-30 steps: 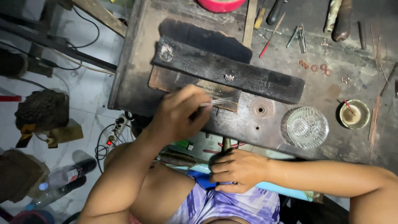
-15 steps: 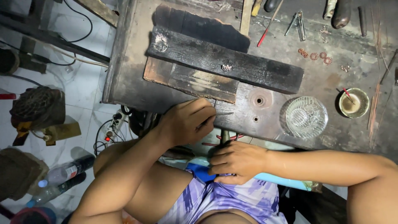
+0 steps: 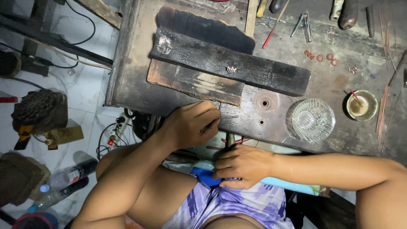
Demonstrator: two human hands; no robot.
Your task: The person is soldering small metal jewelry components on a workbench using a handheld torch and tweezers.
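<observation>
Floor to the left of your left hand: plastic bottles (image 3: 63,180) lie on the tiles, with a power strip (image 3: 118,127) and its cables closer to your forearm.
Your left hand (image 3: 191,124): the fingers are curled together around a thin metal tool (image 3: 227,116), its tip poking out to the right and resting at the near edge of the dark workbench (image 3: 127,91).
Beyond your left hand: a charred wooden block (image 3: 199,57) lies across the bench, and a small metal piece (image 3: 231,69) sits on its top face, well apart from the tool tip.
Your right hand (image 3: 241,166): just below and right of the left, under the bench edge at your lap, fingers folded onto a blue object (image 3: 203,177); how firmly it grips, you cannot tell.
Right of both hands: a clear glass dish (image 3: 313,119), then a small bowl (image 3: 361,105) holding a red stick.
Step in hand: it looks like fine work at the bench edge, tool poised.
Next move: likely a steady, small motion of the tip, with your right hand bracing.
</observation>
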